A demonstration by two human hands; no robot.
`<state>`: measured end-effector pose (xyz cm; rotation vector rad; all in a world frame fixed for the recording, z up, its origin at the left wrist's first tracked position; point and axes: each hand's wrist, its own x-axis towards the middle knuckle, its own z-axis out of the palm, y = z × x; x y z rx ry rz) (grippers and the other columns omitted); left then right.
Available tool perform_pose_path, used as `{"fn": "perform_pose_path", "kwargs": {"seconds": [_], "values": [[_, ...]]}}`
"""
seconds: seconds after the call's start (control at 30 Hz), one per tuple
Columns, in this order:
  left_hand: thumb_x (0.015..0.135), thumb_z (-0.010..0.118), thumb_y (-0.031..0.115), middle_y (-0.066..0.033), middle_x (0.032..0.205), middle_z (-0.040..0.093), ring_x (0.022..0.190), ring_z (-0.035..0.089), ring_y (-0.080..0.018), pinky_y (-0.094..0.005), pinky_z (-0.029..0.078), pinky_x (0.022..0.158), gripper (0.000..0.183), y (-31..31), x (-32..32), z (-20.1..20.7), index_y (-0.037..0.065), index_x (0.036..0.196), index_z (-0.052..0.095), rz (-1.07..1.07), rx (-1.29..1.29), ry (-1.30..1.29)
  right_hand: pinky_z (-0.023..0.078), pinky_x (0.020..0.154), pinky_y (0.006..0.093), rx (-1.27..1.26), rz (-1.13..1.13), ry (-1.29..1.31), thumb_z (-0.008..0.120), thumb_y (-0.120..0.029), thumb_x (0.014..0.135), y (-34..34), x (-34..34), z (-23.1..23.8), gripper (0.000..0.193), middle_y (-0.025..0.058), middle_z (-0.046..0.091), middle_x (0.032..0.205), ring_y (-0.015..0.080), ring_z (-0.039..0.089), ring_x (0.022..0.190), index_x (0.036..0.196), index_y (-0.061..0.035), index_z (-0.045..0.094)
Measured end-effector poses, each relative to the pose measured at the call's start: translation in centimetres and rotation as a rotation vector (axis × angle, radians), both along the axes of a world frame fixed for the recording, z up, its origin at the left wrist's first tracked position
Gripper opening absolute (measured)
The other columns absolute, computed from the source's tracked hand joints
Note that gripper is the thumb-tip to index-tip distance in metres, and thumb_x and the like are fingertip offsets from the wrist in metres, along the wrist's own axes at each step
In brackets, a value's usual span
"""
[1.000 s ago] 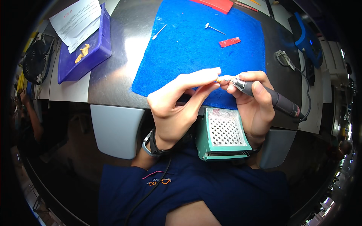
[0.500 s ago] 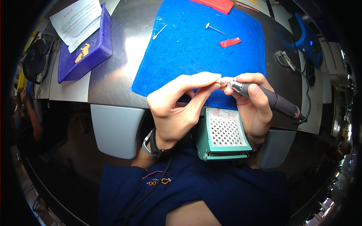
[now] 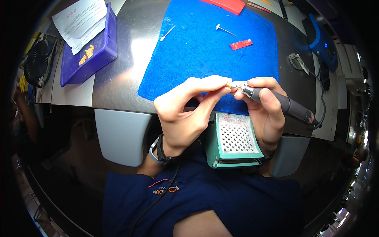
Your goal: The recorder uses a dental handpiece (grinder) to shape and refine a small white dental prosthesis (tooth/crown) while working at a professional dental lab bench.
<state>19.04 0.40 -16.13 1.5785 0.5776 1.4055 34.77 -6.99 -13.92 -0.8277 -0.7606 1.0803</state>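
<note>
My left hand [image 3: 183,108] pinches a tiny gold-coloured piece [image 3: 228,85] between thumb and index finger; most of it is hidden by the fingertips. In my right hand [image 3: 265,118] lies a dark rotary handpiece [image 3: 290,106] with a silver collar, its tip pointing left at the gold piece. Tip and piece meet or nearly meet; I cannot tell which. Both hands are over the near edge of a blue cloth [image 3: 197,51]. Between my wrists stands a green box [image 3: 211,148] with a perforated light top [image 3: 237,138].
On the cloth lie a cotton swab [image 3: 167,33], a white-headed pin-like tool [image 3: 226,30] and a red packet [image 3: 241,44]. A purple bin [image 3: 100,59] at left holds yellow pieces [image 3: 86,55] and a printed sheet [image 3: 81,23]. A blue control unit [image 3: 323,43] stands far right; the handpiece's cable [image 3: 324,100] curves rightward.
My hands, the handpiece and the gold piece keep practically the same position. At the far left edge, another person's arm has shifted slightly.
</note>
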Motion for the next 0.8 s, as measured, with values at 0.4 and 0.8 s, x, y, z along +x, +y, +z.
{"fn": "perform_pose_path", "kwargs": {"seconds": [0.4, 0.8], "values": [[0.087, 0.073, -0.01, -0.0166, 0.101, 0.075, 0.089, 0.074, -0.019, -0.0269, 0.059, 0.076, 0.02, 0.0, -0.6, 0.7, -0.004, 0.105, 0.069, -0.013, 0.015, 0.118, 0.054, 0.095, 0.0408, 0.021, 0.006, 0.026, 0.054, -0.013, 0.095, 0.0, 0.1, -0.2, 0.031, 0.0269, 0.068, 0.104, 0.0292, 0.069, 0.097, 0.112, 0.012, 0.06], [0.085, 0.073, -0.01, -0.0148, 0.098, 0.076, 0.088, 0.075, -0.0191, -0.028, 0.06, 0.078, 0.022, -0.1, -0.1, 0.4, -0.005, 0.106, 0.073, -0.031, -0.049, 0.027, 0.055, 0.094, 0.0408, 0.016, -0.013, -0.003, 0.056, -0.012, 0.095, 0.0, 0.0, -0.1, 0.03, 0.0271, 0.068, 0.104, 0.0298, 0.069, 0.097, 0.112, 0.0121, 0.059]]}}
